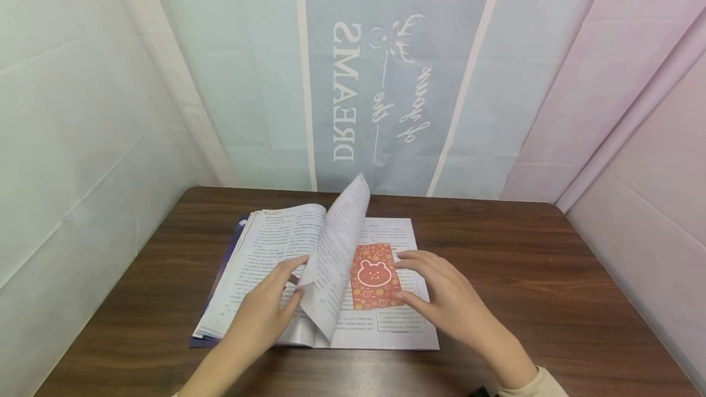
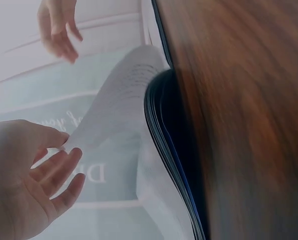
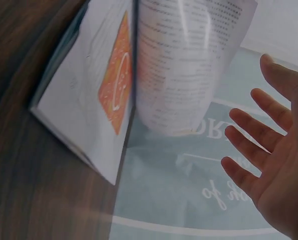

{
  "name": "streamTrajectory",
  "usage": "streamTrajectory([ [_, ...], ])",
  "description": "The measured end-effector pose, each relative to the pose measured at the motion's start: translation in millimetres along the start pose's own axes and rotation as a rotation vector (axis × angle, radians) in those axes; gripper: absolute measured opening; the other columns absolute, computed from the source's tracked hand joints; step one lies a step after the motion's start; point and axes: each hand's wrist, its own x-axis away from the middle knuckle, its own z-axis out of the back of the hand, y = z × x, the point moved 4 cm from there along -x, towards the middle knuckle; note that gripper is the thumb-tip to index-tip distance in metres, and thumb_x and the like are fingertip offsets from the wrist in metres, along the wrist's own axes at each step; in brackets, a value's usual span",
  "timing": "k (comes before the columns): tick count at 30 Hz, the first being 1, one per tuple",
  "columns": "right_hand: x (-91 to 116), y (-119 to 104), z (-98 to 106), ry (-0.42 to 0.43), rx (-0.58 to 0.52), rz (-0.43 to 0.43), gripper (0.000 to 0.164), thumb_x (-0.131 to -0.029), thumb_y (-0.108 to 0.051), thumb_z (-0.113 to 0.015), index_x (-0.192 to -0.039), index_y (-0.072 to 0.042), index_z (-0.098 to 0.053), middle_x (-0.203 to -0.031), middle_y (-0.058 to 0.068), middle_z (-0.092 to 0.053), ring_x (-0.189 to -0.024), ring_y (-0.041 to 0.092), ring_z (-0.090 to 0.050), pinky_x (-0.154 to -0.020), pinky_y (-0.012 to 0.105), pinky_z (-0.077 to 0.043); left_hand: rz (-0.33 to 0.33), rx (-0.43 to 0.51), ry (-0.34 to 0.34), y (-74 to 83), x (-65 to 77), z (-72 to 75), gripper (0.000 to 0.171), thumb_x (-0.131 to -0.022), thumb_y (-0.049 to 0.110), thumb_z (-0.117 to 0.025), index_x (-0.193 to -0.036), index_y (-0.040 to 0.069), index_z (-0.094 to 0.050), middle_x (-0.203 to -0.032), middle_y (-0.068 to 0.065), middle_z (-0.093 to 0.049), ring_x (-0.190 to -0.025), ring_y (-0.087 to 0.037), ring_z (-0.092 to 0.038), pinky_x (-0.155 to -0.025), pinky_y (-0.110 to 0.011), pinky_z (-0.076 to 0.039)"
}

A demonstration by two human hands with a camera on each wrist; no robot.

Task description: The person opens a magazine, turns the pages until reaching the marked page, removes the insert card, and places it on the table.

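Note:
An open book [image 1: 397, 339] with printed text lies on the table. Between its halves a page [image 1: 336, 250] stands raised and bent. My left hand [image 1: 265, 305] pinches that page near its lower edge; the left wrist view shows the thumb and index finger [image 2: 61, 140] at its corner. On the right-hand page rests a red card [image 1: 375, 277] with a white-outlined bear face, its left edge partly behind the raised page. Just right of the card is my right hand [image 1: 449, 296]. In the right wrist view its fingers [image 3: 256, 130] are spread apart and hold nothing.
A dark brown wooden table [image 1: 524, 274] carries the book. Behind it hangs a pale blue-green curtain [image 1: 380, 78] with mirrored lettering, and pale cloth [image 1: 72, 139] hangs at the sides. A small black object [image 1: 482, 392] shows at the bottom edge by the right sleeve [image 1: 537, 385].

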Motion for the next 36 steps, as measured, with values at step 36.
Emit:
streamTrajectory([
  [36, 41, 46, -21, -0.403, 0.087, -0.068, 0.055, -0.076, -0.022, -0.087, -0.123, -0.008, -0.065, -0.128, 0.010, -0.063, -0.120, 0.031, -0.058, -0.099, 0.052, -0.048, 0.211, -0.127, -0.250, -69.9, 33.8, 31.5, 0.095, -0.077, 0.007, -0.084, -0.152, 0.002, -0.027, -0.126, -0.020, -0.058, -0.094, -0.027, -0.065, -0.063, -0.038, -0.056],
])
